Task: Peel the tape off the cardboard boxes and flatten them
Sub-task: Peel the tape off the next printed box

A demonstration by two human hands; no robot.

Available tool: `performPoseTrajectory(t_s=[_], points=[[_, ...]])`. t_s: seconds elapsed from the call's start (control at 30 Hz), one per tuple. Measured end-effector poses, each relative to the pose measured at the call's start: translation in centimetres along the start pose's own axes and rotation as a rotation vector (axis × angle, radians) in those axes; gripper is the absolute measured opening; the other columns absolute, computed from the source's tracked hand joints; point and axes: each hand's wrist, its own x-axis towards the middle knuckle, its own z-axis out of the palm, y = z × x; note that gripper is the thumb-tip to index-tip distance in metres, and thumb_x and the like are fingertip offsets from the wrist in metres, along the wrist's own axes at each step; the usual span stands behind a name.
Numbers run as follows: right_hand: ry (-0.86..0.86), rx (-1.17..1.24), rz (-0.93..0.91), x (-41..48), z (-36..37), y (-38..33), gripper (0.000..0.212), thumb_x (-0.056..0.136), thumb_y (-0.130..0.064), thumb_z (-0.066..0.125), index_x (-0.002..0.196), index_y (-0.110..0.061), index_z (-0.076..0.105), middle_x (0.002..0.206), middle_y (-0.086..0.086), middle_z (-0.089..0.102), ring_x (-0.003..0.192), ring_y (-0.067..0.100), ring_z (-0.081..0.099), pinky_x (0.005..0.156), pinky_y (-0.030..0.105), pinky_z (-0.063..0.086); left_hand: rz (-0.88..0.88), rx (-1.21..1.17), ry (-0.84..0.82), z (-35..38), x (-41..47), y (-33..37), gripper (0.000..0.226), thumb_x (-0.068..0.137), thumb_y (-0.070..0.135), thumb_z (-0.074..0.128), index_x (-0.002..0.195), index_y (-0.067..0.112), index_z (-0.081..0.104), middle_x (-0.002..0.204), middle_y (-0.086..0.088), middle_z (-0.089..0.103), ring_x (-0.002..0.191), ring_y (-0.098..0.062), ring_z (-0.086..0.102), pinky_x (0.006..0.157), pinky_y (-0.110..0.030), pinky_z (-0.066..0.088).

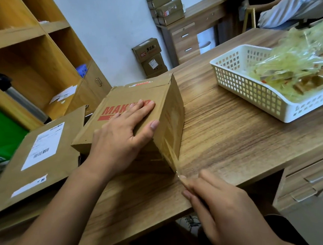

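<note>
Right hand [219,201] grip pinches a tape strip [171,160] off one brown box [136,108]; left hand [119,131] flat, red lettering on top.

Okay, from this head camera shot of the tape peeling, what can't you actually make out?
Head view only:
- Red lettering on the brown cardboard box: the left hand covers its end.
- Clear tape strip: thin and see-through; its end disappears inside the right hand pinch.
- White plastic basket: cut off by the right edge.
- Shipping label on the flat cardboard: print too small.
</note>
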Motion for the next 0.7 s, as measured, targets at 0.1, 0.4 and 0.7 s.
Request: performPoseTrajectory(t_s=[0.1, 0.4, 0.7], points=[[0.035, -0.04, -0.029, -0.5, -0.3, 0.2, 0.024, 0.098, -0.03, 0.052, 0.113, -0.024, 0.069, 0.083, -0.012, 0.045, 0.063, 0.005, 0.051, 0.051, 0.026, 0.05, -0.005, 0.009, 0.003, 0.2, 0.0, -0.2, 0.071, 0.075, 0.09, 0.005, 0.143, 0.073, 0.016, 0.159, 0.035, 0.017, 0.151, -0.004, 0.02, 0.101, -0.043, 0.039], [0.091, -0.033, 0.227, 2.1, -3.5, 3.3, 0.065, 0.089, -0.045, 0.05, 0.152, -0.035, 0.034, 0.109, -0.022, 0.043, 0.09, 0.0, 0.062, 0.075, 0.033, 0.057, -0.017, 0.009, 0.043, 0.3, 0.1, 0.5, 0.076, 0.075, 0.087, 0.008, 0.145, 0.066, 0.027, 0.159, 0.033, 0.022, 0.148, 0.004, 0.019, 0.107, -0.035, 0.036], [0.19, 0.223, 0.284, 5.0, -4.6, 4.6, 0.06, 0.089, -0.036, 0.055, 0.148, -0.03, 0.045, 0.148, -0.018, 0.043, 0.138, -0.001, 0.041, 0.114, 0.041, 0.042, -0.017, 0.02, 0.058, 0.6, 0.3, 0.1, 0.071, 0.076, 0.089, 0.007, 0.143, 0.071, 0.023, 0.158, 0.035, 0.022, 0.15, -0.002, 0.022, 0.098, -0.039, 0.041]])
